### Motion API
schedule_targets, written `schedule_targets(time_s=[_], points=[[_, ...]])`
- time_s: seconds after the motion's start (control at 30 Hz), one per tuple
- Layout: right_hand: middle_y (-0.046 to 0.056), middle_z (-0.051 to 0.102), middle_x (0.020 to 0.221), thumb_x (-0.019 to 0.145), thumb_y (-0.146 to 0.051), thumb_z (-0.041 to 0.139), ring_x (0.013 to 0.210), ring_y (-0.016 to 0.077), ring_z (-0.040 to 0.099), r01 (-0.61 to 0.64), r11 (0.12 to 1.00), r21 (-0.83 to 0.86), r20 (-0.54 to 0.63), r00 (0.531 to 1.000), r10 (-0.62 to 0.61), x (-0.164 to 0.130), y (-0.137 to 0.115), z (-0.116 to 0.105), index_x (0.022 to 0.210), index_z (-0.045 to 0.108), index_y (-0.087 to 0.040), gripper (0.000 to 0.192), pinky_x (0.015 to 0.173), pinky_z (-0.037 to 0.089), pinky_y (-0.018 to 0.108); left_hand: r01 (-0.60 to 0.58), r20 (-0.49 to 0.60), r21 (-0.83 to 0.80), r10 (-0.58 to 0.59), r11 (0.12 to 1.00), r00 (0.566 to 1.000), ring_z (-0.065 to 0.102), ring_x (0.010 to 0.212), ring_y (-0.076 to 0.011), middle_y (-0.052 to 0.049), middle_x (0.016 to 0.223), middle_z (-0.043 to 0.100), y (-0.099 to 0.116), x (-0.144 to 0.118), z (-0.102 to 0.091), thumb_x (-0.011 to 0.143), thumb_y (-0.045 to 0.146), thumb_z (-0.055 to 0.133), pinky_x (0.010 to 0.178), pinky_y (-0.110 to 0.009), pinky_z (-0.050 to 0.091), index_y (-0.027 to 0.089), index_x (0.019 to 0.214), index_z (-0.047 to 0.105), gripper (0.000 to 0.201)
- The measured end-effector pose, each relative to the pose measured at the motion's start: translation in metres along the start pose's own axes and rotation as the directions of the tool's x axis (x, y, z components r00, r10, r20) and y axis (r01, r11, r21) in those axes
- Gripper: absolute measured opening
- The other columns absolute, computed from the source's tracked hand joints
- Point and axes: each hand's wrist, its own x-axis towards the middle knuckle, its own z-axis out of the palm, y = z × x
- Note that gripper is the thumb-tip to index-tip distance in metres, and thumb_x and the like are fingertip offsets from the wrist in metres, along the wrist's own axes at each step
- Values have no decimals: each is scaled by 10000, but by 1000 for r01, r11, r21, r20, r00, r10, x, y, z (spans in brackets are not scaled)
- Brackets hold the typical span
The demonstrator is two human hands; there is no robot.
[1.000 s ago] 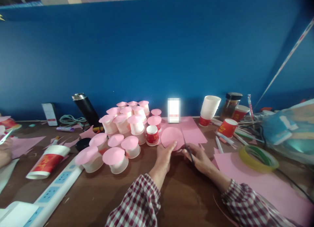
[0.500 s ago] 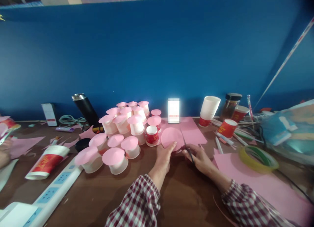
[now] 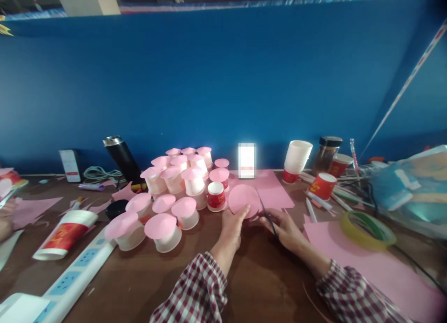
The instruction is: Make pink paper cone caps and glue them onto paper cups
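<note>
Between thumb and fingers, my left hand [image 3: 233,227] pinches the lower left edge of a pink paper circle [image 3: 244,199]. My right hand [image 3: 281,225] is closed round a dark pair of scissors [image 3: 268,214], whose blade points up and away beside the circle's right edge. Behind the circle lies a pink paper sheet [image 3: 275,188]. A short red paper cup [image 3: 216,196] stands just left of the circle. Further left are several paper cups topped with pink cone-shaped paper lids [image 3: 185,205]. Whether the blade touches the circle I cannot tell.
A roll of tape [image 3: 367,230] rests on pink paper at right. Stacked paper cups [image 3: 297,160] and a jar [image 3: 327,155] stand behind it. At left are a power strip [image 3: 75,272], a tipped paper cup [image 3: 66,234] and a black flask [image 3: 122,160]. Another person's hand [image 3: 5,220] shows at the far left.
The camera view has tilted slightly, so the scene sits a little lower. Both hands keep nearly the same hold on the paper circle and the scissors.
</note>
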Motion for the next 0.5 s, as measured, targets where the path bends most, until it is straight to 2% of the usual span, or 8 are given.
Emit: schedule_targets(time_s=[0.23, 0.5], points=[[89, 700, 880, 783, -486, 604, 785, 228, 650, -12, 1000, -7, 2, 1000, 12, -1, -3, -2, 1013, 625, -158, 401, 736, 514, 333, 14, -14, -39, -15, 999, 1000, 652, 667, -171, -86, 825, 693, 5, -2, 3, 556, 326, 798, 625, -275, 513, 109, 899, 623, 442], [36, 672, 763, 772, -413, 638, 653, 165, 603, -9, 1000, -8, -9, 1000, 9, -1, -3, -3, 952, 644, -159, 312, 669, 495, 275, 19, -26, -54, -21, 998, 999, 650, 668, -164, -79, 824, 690, 7, -4, 5, 574, 301, 787, 623, -268, 517, 111, 915, 611, 427]])
